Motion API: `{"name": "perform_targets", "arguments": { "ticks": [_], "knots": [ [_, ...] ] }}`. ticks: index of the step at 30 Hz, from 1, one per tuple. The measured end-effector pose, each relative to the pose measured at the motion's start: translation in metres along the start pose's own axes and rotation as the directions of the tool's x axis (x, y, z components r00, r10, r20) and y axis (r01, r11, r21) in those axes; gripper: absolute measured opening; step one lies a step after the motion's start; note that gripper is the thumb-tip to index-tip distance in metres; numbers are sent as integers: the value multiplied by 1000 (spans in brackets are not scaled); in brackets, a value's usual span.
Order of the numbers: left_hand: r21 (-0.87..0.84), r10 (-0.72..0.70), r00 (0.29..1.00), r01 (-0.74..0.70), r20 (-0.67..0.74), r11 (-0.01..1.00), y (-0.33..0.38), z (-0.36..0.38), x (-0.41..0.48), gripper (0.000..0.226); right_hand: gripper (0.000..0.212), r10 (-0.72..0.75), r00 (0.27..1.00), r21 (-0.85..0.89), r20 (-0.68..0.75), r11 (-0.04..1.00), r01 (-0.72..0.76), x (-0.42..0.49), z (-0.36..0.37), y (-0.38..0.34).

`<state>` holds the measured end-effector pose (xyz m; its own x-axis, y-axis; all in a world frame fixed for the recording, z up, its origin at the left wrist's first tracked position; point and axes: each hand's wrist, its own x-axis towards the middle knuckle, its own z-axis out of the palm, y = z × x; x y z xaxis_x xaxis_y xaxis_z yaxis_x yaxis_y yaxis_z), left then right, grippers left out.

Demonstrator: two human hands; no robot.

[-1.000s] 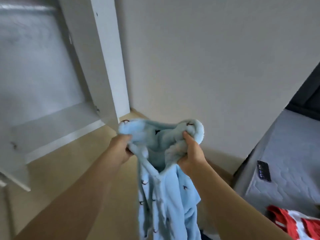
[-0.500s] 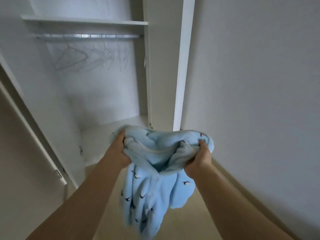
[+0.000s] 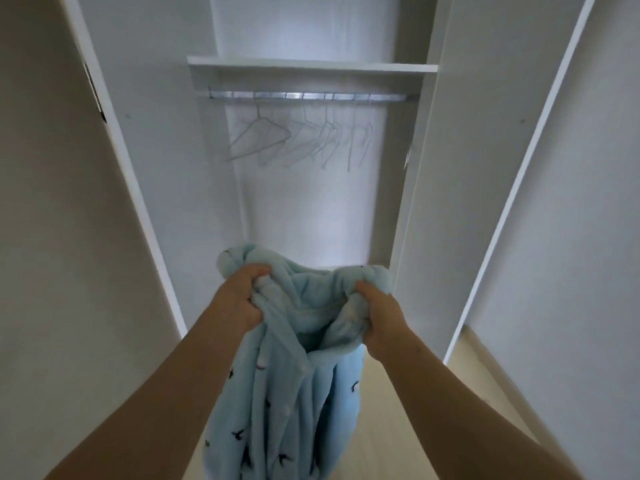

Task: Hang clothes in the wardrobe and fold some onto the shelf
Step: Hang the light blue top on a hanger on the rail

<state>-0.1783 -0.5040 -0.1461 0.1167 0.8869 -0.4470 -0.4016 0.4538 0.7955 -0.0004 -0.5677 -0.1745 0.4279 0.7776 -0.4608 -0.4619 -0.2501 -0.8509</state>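
A light blue fleece garment (image 3: 298,393) with small dark bird marks hangs between my hands in front of the open white wardrobe. My left hand (image 3: 239,299) grips its bunched top edge on the left. My right hand (image 3: 379,320) grips the bunched top on the right. Straight ahead, a metal rail (image 3: 311,96) carries several bare wire hangers (image 3: 294,140). A white shelf (image 3: 311,65) sits just above the rail. The garment's lower part drops out of view at the bottom.
The left wardrobe door (image 3: 69,202) and the right wardrobe door (image 3: 485,168) stand swung open on either side of me. A grey wall (image 3: 588,202) runs along the right. Pale wood floor (image 3: 398,427) shows beneath the garment.
My view has swung left and up from the wall and bed to face the wardrobe interior squarely. Both hands keep the same hold on the blue garment.
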Motion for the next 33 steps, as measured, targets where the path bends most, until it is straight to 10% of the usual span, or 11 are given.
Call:
{"name": "perform_targets", "arguments": {
  "ticks": [9,12,33],
  "knots": [
    [-150,143,982,-160,-121,976,63,37,106,52,31,-40,988,-365,151,926,93,125,101,-68],
    [-209,110,972,-154,-208,966,87,41,134,25,13,-61,971,-458,230,874,164,150,130,-74],
    [-189,207,952,-251,-226,949,270,37,384,16,6,-437,821,-518,368,637,571,387,365,-162]
  ]
}}
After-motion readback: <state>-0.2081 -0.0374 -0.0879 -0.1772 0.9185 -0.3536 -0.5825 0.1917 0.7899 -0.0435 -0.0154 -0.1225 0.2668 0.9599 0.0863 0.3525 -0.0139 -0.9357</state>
